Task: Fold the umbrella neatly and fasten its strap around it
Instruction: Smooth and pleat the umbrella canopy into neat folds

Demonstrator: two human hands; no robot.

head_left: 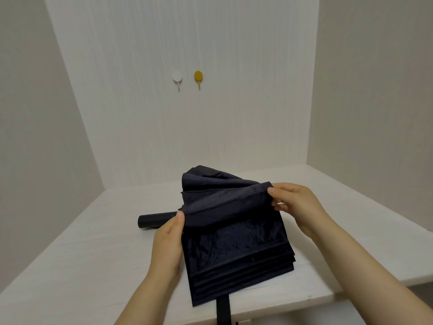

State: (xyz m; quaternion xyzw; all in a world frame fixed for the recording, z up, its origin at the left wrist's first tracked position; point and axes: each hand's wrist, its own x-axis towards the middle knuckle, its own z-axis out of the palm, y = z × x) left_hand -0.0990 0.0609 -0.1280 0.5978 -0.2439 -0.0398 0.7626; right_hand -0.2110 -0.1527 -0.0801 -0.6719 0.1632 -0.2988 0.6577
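Pale walls on three sides; white table (70, 254) fills the niche below them.

Far left of the work: black handle (154, 221) lies flat on the table, pointing left, partly hidden behind our left hand (167, 245).

Left hand: thumb on top of a fabric fold at its left end, pinching it; the other fingers are under the cloth, so we cannot tell how they lie.

Centre: umbrella (234, 242), navy, collapsed, lying on the table with its pleats stacked toward the near edge. One panel is lifted between our hands; loose canopy bunches up behind it. Fabric looks thin, light and slick, and we judge it will slide out of a loose grip and spring out of its creases. Best holds are the fold edges, near the ribs, with the handle as the only stiff part.

Strap (223, 310) hangs off the near table edge below the pleats, unfastened.

Right hand (295, 207): thumb and fingertips pinch the right end of the same fold, fingers lightly curled.

Above, on the back wall: white hook (177, 77) and yellow hook (198, 76), well apart from the work.

Nothing blocks the hands. The bunched cloth at the back is the obstacle to a neat roll, and the dangling strap could get trapped underneath.
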